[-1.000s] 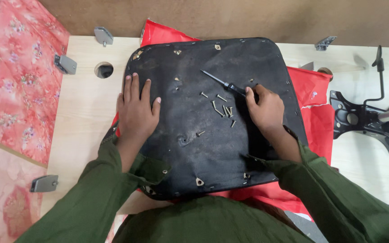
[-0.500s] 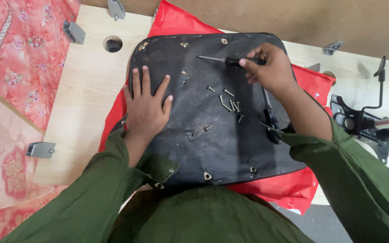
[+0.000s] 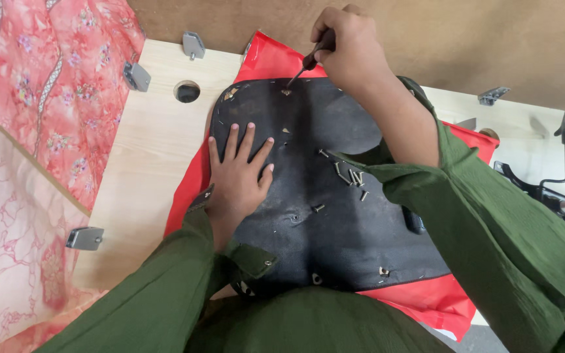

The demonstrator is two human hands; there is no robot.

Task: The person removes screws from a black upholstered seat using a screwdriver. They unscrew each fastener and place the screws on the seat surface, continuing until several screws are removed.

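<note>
A black chair seat pad [image 3: 308, 189] lies underside up on a red sheet [image 3: 266, 59] over a pale wooden board [image 3: 145, 170]. My left hand [image 3: 240, 173] presses flat on the pad's left part, fingers spread. My right hand [image 3: 348, 49] is closed around a black-handled screwdriver [image 3: 308, 62], held steeply, with its tip at a fitting near the pad's far edge. Several loose screws [image 3: 351, 175] lie on the pad near its middle, partly under my right sleeve.
Grey metal brackets [image 3: 136, 76] stick out from the board's edges, and a round hole [image 3: 187, 91] is cut near the far left. A black metal chair mechanism [image 3: 544, 186] lies at the right. Pink floral fabric [image 3: 40, 98] covers the left side; brown floor lies beyond.
My right hand lifted the screwdriver off the pad and carried it to the pad's far edge, turning it steeply downward. The left hand stayed flat on the pad. The view shifted.
</note>
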